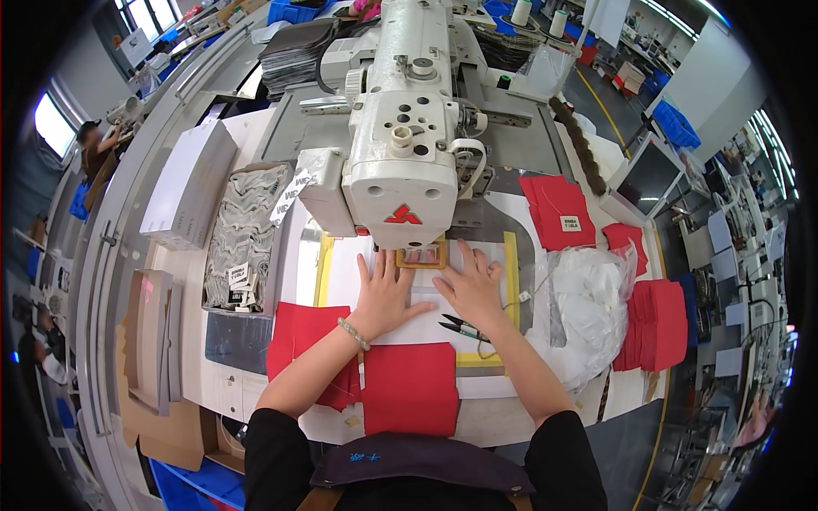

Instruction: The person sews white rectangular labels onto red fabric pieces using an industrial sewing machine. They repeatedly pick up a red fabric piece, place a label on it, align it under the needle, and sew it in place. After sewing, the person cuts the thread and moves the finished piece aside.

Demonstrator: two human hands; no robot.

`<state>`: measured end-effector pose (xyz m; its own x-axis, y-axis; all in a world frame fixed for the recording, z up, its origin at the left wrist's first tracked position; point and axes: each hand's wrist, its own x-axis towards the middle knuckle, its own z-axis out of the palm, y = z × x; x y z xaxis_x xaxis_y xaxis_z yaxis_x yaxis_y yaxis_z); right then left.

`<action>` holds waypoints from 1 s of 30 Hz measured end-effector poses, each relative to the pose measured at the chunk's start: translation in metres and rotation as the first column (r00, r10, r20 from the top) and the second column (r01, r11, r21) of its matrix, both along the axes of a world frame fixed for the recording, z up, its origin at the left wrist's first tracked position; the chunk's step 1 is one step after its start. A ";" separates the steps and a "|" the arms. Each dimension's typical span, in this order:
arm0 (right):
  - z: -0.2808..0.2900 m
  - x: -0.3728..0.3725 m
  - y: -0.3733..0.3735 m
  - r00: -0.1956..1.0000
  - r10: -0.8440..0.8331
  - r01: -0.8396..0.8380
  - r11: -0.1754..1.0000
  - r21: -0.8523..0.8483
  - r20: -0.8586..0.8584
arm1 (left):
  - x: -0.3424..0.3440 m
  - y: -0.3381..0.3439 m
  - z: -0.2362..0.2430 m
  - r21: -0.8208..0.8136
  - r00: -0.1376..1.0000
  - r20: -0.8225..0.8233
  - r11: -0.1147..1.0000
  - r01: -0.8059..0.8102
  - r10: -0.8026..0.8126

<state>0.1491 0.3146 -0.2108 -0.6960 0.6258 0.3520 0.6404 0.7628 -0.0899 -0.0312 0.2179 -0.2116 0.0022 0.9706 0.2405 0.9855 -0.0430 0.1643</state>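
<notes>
My left hand [383, 295] lies with fingers spread on a white sheet [341, 271] edged with yellow tape, a beaded bracelet on its wrist. My right hand [473, 290] rests opposite, fingers also apart. Between the fingertips of both hands sits a small yellow-orange frame [422, 264] beneath the white head of a sewing machine [396, 183]. Black-handled thread snips [463, 327] lie beside my right wrist, partly hidden by it. Near me, a red fabric piece [410, 389] lies flat, and another red piece [298, 328] extends under my left forearm.
Left of the machine are an open box of pale labels [247, 230] and a long white box [189, 186]. To the right stand a bulging clear plastic bag [584, 311], red fabric stacks [656, 324] and a small screen [649, 177]. Other people work far left.
</notes>
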 end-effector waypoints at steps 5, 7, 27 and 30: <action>-0.001 -0.001 0.000 1.000 -0.006 0.006 1.000 0.010 0.001 | 0.000 0.002 -0.001 0.037 1.000 -0.013 0.999 -0.011 0.012; -0.002 0.000 0.001 1.000 -0.007 0.008 0.999 -0.034 0.026 | 0.001 0.003 0.001 0.043 1.000 -0.008 0.999 -0.016 0.016; 0.043 0.038 -0.052 0.997 0.012 -0.027 0.981 -0.190 -0.079 | -0.011 0.002 0.025 -0.116 0.998 0.052 0.993 0.033 -0.027; 0.045 0.048 -0.066 0.994 -0.004 -0.020 0.976 -0.218 -0.106 | -0.012 0.003 0.025 -0.167 0.999 0.023 0.985 0.043 -0.039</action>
